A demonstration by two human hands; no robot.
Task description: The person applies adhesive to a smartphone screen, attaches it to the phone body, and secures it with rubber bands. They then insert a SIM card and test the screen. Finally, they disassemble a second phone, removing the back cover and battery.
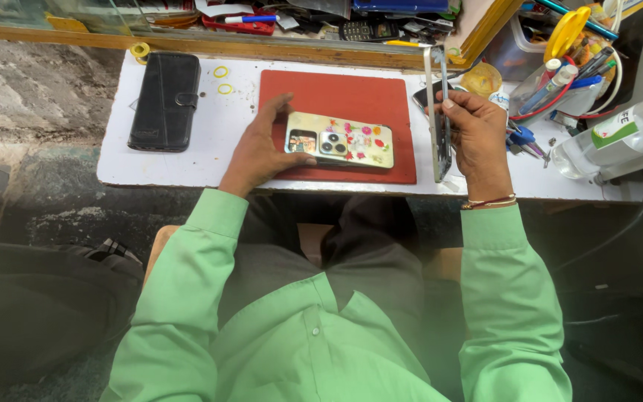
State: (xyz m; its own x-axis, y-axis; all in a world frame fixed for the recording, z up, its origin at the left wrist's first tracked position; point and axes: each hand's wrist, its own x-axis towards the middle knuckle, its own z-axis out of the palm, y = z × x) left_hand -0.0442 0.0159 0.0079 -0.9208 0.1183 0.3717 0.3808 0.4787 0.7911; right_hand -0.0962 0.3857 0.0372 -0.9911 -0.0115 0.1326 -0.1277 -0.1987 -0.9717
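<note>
Phone: gold smartphone in a clear flower-printed case (341,139), lying face down on the red rectangular rubber mat (336,97), camera end toward the left hand.
Left hand (262,149): fingers and thumb closed around the phone's camera end, holding it flat on the mat.
Right hand (478,138): clamped on a thin dark panel with a metal edge (438,112), held upright on edge; possibly a phone screen, hard to tell edge-on.
Nearby: black leather wallet case (164,100) on the white tabletop (217,141), well left of the mat.
</note>
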